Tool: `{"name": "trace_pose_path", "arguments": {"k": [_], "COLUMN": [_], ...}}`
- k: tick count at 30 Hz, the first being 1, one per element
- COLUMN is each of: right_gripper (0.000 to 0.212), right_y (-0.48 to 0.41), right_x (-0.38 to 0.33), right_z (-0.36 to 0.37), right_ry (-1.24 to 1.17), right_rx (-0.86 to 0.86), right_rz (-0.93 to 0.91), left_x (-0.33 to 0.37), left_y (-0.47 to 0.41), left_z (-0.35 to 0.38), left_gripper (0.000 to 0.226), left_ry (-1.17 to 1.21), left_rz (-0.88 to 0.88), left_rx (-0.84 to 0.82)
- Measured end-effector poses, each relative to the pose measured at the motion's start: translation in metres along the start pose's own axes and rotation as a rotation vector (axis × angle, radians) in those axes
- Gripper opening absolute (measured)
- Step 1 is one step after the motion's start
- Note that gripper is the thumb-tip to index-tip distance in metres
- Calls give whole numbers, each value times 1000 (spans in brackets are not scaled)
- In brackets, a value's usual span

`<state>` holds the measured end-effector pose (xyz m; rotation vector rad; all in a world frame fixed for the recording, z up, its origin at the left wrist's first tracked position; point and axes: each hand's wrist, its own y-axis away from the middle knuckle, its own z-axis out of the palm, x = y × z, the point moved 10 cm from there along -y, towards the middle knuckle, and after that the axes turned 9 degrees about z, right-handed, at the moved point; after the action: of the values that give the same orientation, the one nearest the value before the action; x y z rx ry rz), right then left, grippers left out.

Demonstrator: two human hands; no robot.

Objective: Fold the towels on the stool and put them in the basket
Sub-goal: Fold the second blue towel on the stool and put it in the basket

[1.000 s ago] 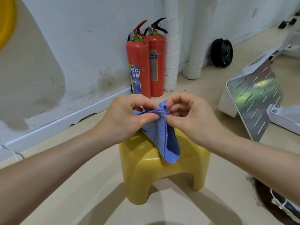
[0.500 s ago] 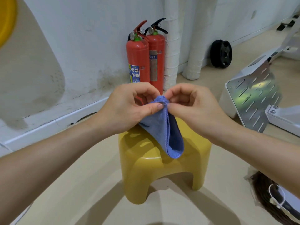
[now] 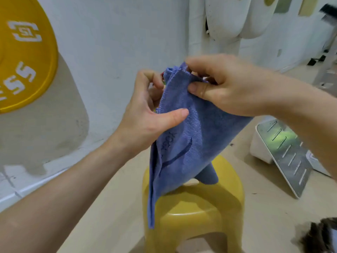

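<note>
Both hands pinch towel (image 3: 184, 143) top edge, right hand (image 3: 224, 84) higher than left hand (image 3: 145, 114); long axis hangs down over stool (image 3: 197, 207).

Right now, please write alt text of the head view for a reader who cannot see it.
A left hand and a right hand hold a blue towel up over a yellow stool. The right hand pinches its top edge; the left grips its side.

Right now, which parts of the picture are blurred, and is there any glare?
In the head view, the right hand is smeared by motion, the blue towel looks fairly sharp, and greenish glare lies on the slotted metal panel.
</note>
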<state>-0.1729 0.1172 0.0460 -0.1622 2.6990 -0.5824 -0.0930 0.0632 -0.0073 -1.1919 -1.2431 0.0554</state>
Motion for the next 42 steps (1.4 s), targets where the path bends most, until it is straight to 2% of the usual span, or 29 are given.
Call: {"name": "trace_pose_path", "arguments": {"k": [4, 10, 12, 13, 16, 19, 23, 26, 28, 30, 32, 35, 38, 42], "right_gripper": [26, 29, 24, 20, 14, 15, 18, 21, 25, 23, 24, 25, 28, 16], "right_y": [-14, -3, -1, 0, 5, 3, 3, 5, 6, 9, 15, 34, 59, 95], "right_x": [-5, -4, -3, -2, 1, 5, 15, 20, 30, 57, 102, 172, 224, 266], "right_z": [-19, -2, 4, 5, 4, -7, -17, -23, -28, -30, -22, 13, 76, 151], "right_ry": [9, -209, -217, -219, -146, 24, 7, -168, -290, -359, -304, -146, -131, -110], "right_rx": [-11, -164, -178, -175, -145, -8, 84, 91, 106, 114, 105, 38, -52, -74], "right_rz": [19, 58, 68, 73, 96, 75, 99, 117, 138, 241, 408, 611, 762, 937], "left_x": [7, 11, 8, 6, 1, -17, -51, -82, -97, -101, -104, -126, -153, -194], "left_y": [1, 12, 14, 15, 23, 34, 55, 80, 98, 111, 116, 118, 124, 134], "left_z": [3, 12, 11, 12, 28, 36, 47, 61, 73, 80, 70, 19, -33, -74], "left_gripper": [41, 38, 52, 53, 27, 29, 30, 34, 40, 46, 56, 63, 53, 36], "left_ry": [90, 248, 212, 180, 117, 41, 98, 168, 243, 319, 355, 252, 53, -171], "left_rz": [23, -18, -59, -69, -86, -115, -283, -510, -652, -730, -777, -885, -966, -1001], "left_rx": [-41, -164, -164, -187, -311, -362, -363, -355, -406, -505, -568, -515, -425, -63]}}
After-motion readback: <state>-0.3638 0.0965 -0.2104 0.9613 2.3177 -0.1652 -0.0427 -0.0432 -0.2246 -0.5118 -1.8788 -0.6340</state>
